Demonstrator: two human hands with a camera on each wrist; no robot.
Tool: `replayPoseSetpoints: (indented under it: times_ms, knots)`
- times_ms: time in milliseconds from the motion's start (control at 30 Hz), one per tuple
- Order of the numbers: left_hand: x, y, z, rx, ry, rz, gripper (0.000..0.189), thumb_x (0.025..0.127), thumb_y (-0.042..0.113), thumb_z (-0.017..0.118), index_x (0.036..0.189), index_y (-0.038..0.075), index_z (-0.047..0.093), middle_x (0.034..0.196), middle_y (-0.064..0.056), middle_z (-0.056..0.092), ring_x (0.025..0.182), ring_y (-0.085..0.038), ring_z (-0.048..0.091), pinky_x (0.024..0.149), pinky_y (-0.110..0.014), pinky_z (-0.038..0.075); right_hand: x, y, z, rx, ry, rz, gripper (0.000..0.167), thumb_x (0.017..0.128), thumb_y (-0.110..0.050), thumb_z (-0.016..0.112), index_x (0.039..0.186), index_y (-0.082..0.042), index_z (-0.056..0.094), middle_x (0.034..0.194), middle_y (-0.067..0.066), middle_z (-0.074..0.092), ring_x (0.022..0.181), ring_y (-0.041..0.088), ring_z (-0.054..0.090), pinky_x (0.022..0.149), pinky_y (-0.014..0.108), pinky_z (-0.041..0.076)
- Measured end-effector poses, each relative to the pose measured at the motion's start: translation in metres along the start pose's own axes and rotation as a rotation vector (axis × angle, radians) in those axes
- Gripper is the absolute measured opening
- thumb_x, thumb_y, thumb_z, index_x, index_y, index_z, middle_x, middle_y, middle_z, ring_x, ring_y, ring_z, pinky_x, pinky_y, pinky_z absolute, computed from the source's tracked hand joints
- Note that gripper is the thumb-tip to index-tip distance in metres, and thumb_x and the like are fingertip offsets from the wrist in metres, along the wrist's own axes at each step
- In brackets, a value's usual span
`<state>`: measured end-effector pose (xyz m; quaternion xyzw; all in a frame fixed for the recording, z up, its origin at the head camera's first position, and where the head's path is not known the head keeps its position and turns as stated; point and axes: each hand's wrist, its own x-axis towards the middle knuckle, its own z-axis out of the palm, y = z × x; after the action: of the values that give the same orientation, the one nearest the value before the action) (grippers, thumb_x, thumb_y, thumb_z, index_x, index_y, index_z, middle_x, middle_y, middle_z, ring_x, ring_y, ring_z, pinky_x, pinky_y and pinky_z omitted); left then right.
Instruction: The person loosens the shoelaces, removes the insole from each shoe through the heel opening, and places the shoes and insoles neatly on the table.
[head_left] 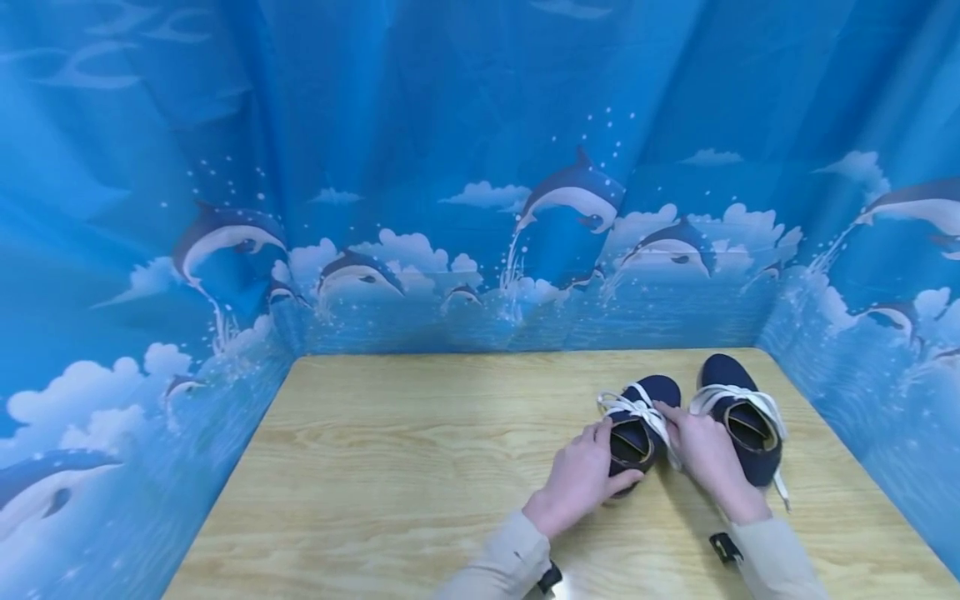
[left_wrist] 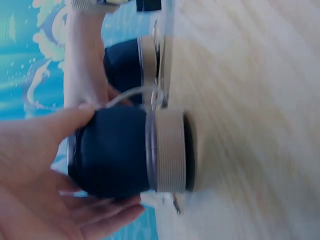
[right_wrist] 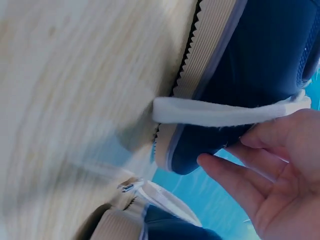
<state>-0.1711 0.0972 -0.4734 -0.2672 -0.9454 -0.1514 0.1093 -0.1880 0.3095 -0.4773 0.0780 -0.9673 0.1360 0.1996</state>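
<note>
A navy lace-up shoe (head_left: 660, 389) with white laces and a pale ribbed sole stands on the table, right of centre, toe pointing away. At its heel, my left hand (head_left: 576, 477) grips the shoe, thumb and fingers on opposite sides of the heel, as the left wrist view shows around the dark heel (left_wrist: 117, 150). My right hand (head_left: 703, 450) holds the same shoe farther forward, fingertips by the toe and laces. In the right wrist view a white lace (right_wrist: 215, 111) hangs down the shoe's side beside those fingers (right_wrist: 232, 177).
The matching navy shoe (head_left: 759, 462) stands just right of my right hand, a lace end trailing onto the table. Pale wood-grain table (head_left: 390, 467) extends to the left. A blue curtain (head_left: 420, 167) printed with dolphins borders the back and both sides.
</note>
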Motion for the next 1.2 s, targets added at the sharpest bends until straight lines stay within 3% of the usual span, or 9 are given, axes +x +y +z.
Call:
replayPoseSetpoints:
  times_ms: [233, 400, 533, 633, 700, 767, 833, 900, 1200]
  knots:
    - [0.005, -0.032, -0.014, -0.131, -0.195, 0.044, 0.083, 0.09, 0.06, 0.068, 0.153, 0.012, 0.042, 0.14, -0.007, 0.06, 0.115, -0.019, 0.065, 0.093, -0.032, 0.055, -0.011, -0.016, -0.001, -0.056, 0.032, -0.031, 0.028, 0.093, -0.005, 0.065, 0.119, -0.004, 0.073, 0.055, 0.005, 0.052, 0.042, 0.018, 0.04, 0.039, 0.038, 0.032]
    - [0.006, -0.05, -0.023, -0.205, -0.282, 0.044, 0.082, 0.088, 0.049, 0.074, 0.155, 0.016, 0.04, 0.142, -0.005, 0.057, 0.116, -0.016, 0.062, 0.097, -0.031, 0.052, -0.02, -0.027, -0.003, -0.074, 0.088, -0.08, 0.026, 0.087, -0.005, 0.073, 0.113, -0.005, 0.076, 0.077, 0.014, 0.073, 0.046, 0.02, 0.048, 0.04, 0.038, 0.036]
    - [0.005, -0.054, -0.027, -0.222, -0.291, 0.037, 0.083, 0.086, 0.045, 0.076, 0.155, 0.016, 0.039, 0.145, -0.005, 0.054, 0.117, -0.017, 0.061, 0.099, -0.032, 0.051, -0.023, -0.03, -0.008, -0.062, 0.091, -0.086, 0.025, 0.088, -0.01, 0.074, 0.113, -0.007, 0.077, 0.081, 0.014, 0.074, 0.045, 0.018, 0.047, 0.038, 0.036, 0.034]
    - [0.003, -0.05, -0.024, -0.225, -0.291, 0.013, 0.089, 0.087, 0.055, 0.073, 0.157, 0.014, 0.035, 0.15, -0.008, 0.05, 0.124, -0.022, 0.059, 0.102, -0.036, 0.051, -0.02, -0.023, -0.012, -0.018, 0.091, -0.054, 0.026, 0.09, -0.01, 0.073, 0.116, -0.009, 0.076, 0.09, 0.016, 0.075, 0.049, 0.02, 0.053, 0.04, 0.039, 0.038]
    - [0.002, -0.046, -0.021, -0.217, -0.281, -0.02, 0.096, 0.086, 0.065, 0.069, 0.158, 0.014, 0.031, 0.151, -0.011, 0.048, 0.127, -0.025, 0.058, 0.102, -0.038, 0.051, -0.017, -0.015, -0.013, 0.007, 0.085, -0.047, 0.028, 0.09, -0.007, 0.071, 0.118, -0.008, 0.074, 0.102, 0.018, 0.074, 0.063, 0.029, 0.064, 0.049, 0.046, 0.048]
    - [0.0, -0.042, -0.018, -0.204, -0.257, -0.054, 0.101, 0.085, 0.071, 0.066, 0.158, 0.012, 0.031, 0.15, -0.013, 0.049, 0.128, -0.027, 0.057, 0.102, -0.04, 0.051, -0.013, -0.006, -0.011, 0.012, 0.064, -0.069, 0.028, 0.09, -0.002, 0.07, 0.119, -0.004, 0.073, 0.117, 0.021, 0.071, 0.089, 0.041, 0.069, 0.068, 0.055, 0.055]
    - [-0.001, -0.04, -0.014, -0.186, -0.22, -0.074, 0.1, 0.084, 0.071, 0.066, 0.157, 0.011, 0.034, 0.145, -0.014, 0.053, 0.125, -0.026, 0.059, 0.099, -0.04, 0.053, -0.009, 0.001, -0.006, 0.008, 0.008, -0.098, 0.028, 0.092, 0.0, 0.067, 0.12, 0.001, 0.071, 0.124, 0.024, 0.067, 0.112, 0.048, 0.062, 0.087, 0.061, 0.052]
    - [-0.002, -0.038, -0.011, -0.177, -0.185, -0.077, 0.095, 0.085, 0.068, 0.068, 0.154, 0.009, 0.038, 0.14, -0.013, 0.056, 0.121, -0.025, 0.061, 0.096, -0.039, 0.055, -0.007, 0.006, -0.001, 0.019, -0.055, -0.114, 0.028, 0.094, -0.001, 0.065, 0.121, 0.003, 0.069, 0.127, 0.027, 0.064, 0.119, 0.052, 0.056, 0.095, 0.064, 0.047]
    - [-0.003, -0.048, -0.014, -0.184, -0.187, -0.049, 0.085, 0.087, 0.065, 0.068, 0.15, 0.013, 0.044, 0.139, -0.009, 0.057, 0.12, -0.023, 0.061, 0.096, -0.038, 0.054, -0.004, 0.012, 0.006, 0.126, -0.189, -0.123, 0.039, 0.105, -0.022, 0.056, 0.141, -0.009, 0.058, 0.144, 0.027, 0.051, 0.132, 0.053, 0.045, 0.103, 0.067, 0.04]
